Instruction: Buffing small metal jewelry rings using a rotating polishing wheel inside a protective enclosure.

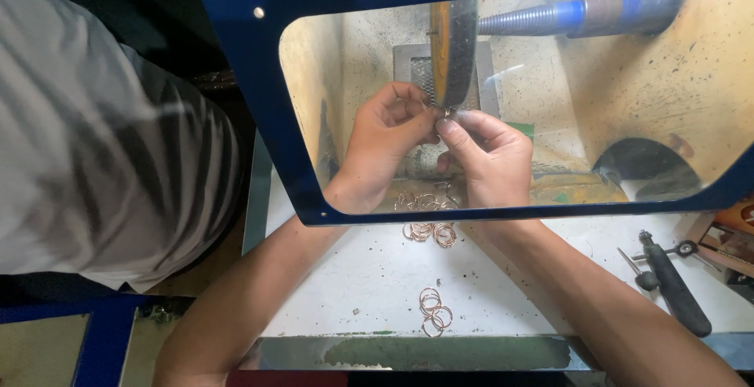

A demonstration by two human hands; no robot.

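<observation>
My left hand [382, 145] and my right hand [488, 154] meet behind a clear shield with a blue frame [271, 112]. Together their fingertips pinch a small metal ring [447, 112] and hold it against the lower edge of a polishing wheel [453, 49]. The wheel is a dark disc with an orange side, mounted on a blue tapered spindle [550, 16]. Several copper-coloured rings [430, 231] lie on the white bench just below my wrists. Another small pile of rings [433, 311] lies closer to me.
A black-handled tool [674, 285] and a small metal key lie on the bench at the right. A metal mesh vent [416, 61] sits behind the wheel. A person in a grey striped shirt [94, 135] stands close at the left. A metal ledge [408, 352] edges the bench front.
</observation>
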